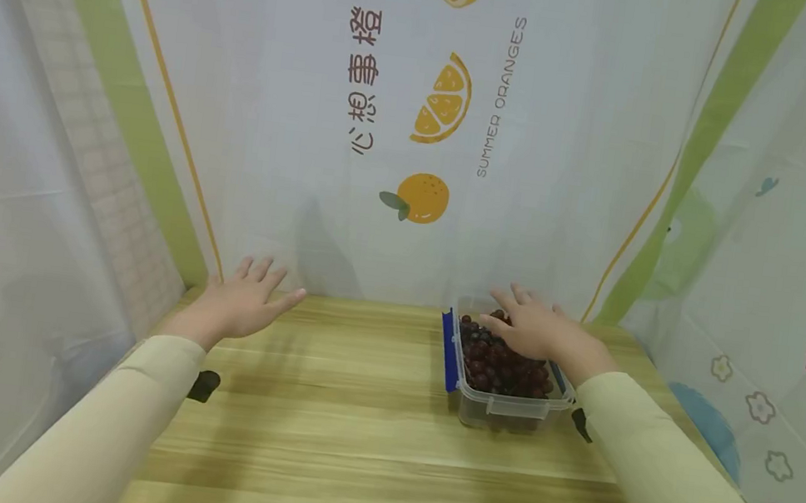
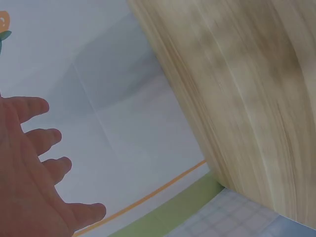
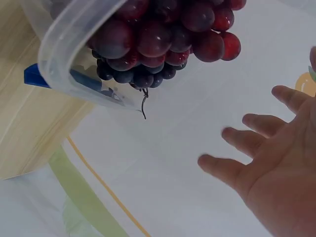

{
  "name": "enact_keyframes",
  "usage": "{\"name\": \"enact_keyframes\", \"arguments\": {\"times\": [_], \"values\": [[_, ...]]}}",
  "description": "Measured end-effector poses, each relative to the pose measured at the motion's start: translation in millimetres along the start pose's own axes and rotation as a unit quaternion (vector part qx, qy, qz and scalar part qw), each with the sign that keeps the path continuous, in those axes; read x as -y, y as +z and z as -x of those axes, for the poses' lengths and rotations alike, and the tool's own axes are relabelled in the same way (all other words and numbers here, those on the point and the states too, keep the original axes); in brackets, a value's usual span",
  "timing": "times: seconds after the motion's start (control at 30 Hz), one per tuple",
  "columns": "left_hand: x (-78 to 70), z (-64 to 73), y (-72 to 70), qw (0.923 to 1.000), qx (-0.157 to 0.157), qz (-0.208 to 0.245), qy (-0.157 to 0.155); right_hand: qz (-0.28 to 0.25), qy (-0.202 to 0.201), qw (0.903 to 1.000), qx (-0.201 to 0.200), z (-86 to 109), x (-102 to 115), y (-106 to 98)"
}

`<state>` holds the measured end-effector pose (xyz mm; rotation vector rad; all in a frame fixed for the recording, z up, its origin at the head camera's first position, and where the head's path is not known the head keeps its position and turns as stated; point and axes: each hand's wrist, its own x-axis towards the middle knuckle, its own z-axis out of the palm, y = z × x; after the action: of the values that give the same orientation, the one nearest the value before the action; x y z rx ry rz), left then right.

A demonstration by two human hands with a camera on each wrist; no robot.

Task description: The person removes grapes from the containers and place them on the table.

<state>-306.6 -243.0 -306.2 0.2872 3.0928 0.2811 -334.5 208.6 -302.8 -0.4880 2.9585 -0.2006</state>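
Head view: a clear container [image 1: 475, 413] of dark red grapes [image 1: 490, 367] is set on the bench [image 1: 351, 430], right of centre, near the printed cloth [image 1: 278, 102]. The right hand [image 1: 535, 328] is held over it, fingers spread, nothing gripped. The left hand [image 1: 245, 305] is held likewise spread, well apart from the fruit. A blue clip [image 1: 449, 349] is folded down at the container's left side.

Left wrist view: fingers and thumb are seen parted, nothing touched. Judged best used as a steady against the container's wall whenever the fruit is handled.

Right wrist view: grapes are heaped above the container's edge; a thin stem [image 3: 144, 106] is seen poking out. A gap is left before the spread fingers. Berries are judged easily bruised or shed: any hold is best taken loosely, from beneath, without squeezing.
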Motion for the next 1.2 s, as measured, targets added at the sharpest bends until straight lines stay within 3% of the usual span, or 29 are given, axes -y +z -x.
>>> {"name": "enact_keyframes", "arguments": {"times": [0.43, 0.67, 0.87, 0.97, 1.2], "values": [[17.8, 12.9, 12.5, 0.9997, 0.012, 0.016, -0.012, 0.03, -0.041, 0.9987, 0.002, 14.1, -5.3, 12.6], [24.7, 15.8, 19.9, 0.9997, 0.01, 0.018, -0.013, 0.021, -0.042, 0.9984, 0.034, 20.2, -7.8, 20.7], [28.0, 16.2, 28.4, 0.9998, 0.007, 0.016, -0.009, 0.04, -0.041, 0.9977, 0.036, 21.0, -10.9, 29.2], [31.0, 16.4, 33.1, 0.9999, 0.002, 0.013, -0.01, 0.05, -0.049, 0.9974, 0.02, 20.6, -12.3, 33.4], [41.0, 19.5, 43.7, 0.9998, 0.003, 0.018, -0.01, 0.088, -0.08, 0.9909, -0.064, 18.8, -17.1, 41.1]]}}
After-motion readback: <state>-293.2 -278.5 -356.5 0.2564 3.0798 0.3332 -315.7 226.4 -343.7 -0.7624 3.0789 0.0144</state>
